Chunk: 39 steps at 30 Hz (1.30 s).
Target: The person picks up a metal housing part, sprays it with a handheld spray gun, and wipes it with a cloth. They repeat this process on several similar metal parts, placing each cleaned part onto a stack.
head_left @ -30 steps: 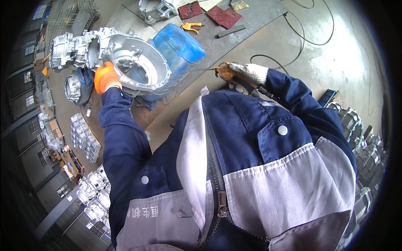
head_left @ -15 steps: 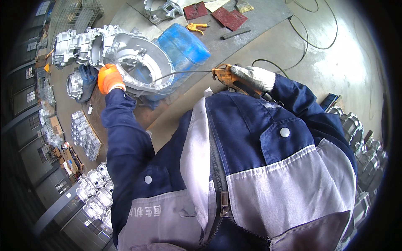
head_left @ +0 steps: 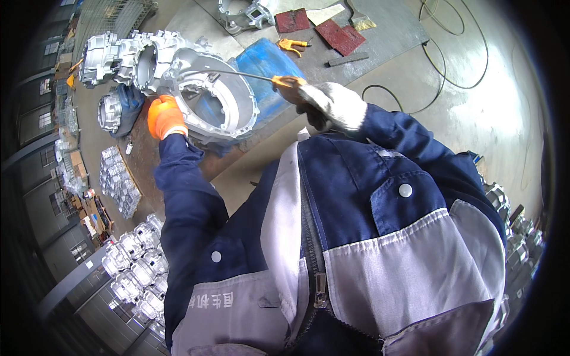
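Note:
A large silver cast-metal housing [head_left: 244,110] with a wide round opening stands on the work table, its open side tilted toward me. My left hand [head_left: 167,116], in an orange glove, is closed on its near left edge. My right hand [head_left: 337,105], in a white glove with dark patches, grips an orange air blow gun [head_left: 289,82]. From the gun a long thin nozzle [head_left: 237,73] reaches left over the housing, its tip at the upper part of the opening. A blue plastic block [head_left: 273,68] lies beside and partly under the housing.
A second yellow-orange blow gun [head_left: 293,45], dark red abrasive sheets [head_left: 339,37], a dark bar [head_left: 347,59], a brush [head_left: 361,16] and another casting [head_left: 246,15] lie farther back. A hose [head_left: 442,77] loops over the floor at right. Stacked castings [head_left: 139,267] stand at left.
My right hand has moved up and left with the blow gun, and the nozzle now reaches farther across the housing. My left hand stays at the housing's edge; the whole view has shifted slightly.

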Available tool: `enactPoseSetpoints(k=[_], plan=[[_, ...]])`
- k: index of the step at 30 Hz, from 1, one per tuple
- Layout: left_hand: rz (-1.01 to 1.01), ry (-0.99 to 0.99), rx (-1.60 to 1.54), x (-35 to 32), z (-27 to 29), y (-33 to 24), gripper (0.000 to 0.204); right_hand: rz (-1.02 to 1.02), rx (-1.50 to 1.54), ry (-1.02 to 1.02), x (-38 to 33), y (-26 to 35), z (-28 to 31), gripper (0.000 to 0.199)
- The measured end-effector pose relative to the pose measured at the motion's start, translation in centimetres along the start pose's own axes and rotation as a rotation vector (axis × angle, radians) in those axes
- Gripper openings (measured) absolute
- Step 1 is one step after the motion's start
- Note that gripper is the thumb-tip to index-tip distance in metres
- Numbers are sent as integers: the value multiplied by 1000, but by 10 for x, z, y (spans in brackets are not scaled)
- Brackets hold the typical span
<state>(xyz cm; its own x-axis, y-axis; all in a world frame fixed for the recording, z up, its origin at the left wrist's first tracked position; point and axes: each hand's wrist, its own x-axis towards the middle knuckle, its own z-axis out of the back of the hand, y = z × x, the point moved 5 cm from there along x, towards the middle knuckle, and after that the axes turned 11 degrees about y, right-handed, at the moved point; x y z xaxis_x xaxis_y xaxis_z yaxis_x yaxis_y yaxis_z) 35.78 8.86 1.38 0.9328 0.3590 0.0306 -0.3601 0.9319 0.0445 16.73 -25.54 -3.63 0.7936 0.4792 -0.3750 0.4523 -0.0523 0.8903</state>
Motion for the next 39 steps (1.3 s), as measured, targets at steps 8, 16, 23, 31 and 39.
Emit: enactPoseSetpoints(k=[8, 16, 23, 31, 39], plan=[[-26, -131, -9, -16, 3, -4, 42, -149, -443, -30, 93, 5, 29, 71], [83, -249, -75, -34, 17, -14, 34, -470, -44, 286, 102, -61, 73, 57], [-330, -313, -127, -6, 3, -9, 42, -138, 762, 610, 82, -12, 93, 56], [-312, 550, -930, 28, -53, 26, 43, -33, 791, -16, 131, -31, 128, 36], [-370, 588, -1047, 31, -47, 29, 50, 81, 932, 418, 112, -28, 117, 44]])
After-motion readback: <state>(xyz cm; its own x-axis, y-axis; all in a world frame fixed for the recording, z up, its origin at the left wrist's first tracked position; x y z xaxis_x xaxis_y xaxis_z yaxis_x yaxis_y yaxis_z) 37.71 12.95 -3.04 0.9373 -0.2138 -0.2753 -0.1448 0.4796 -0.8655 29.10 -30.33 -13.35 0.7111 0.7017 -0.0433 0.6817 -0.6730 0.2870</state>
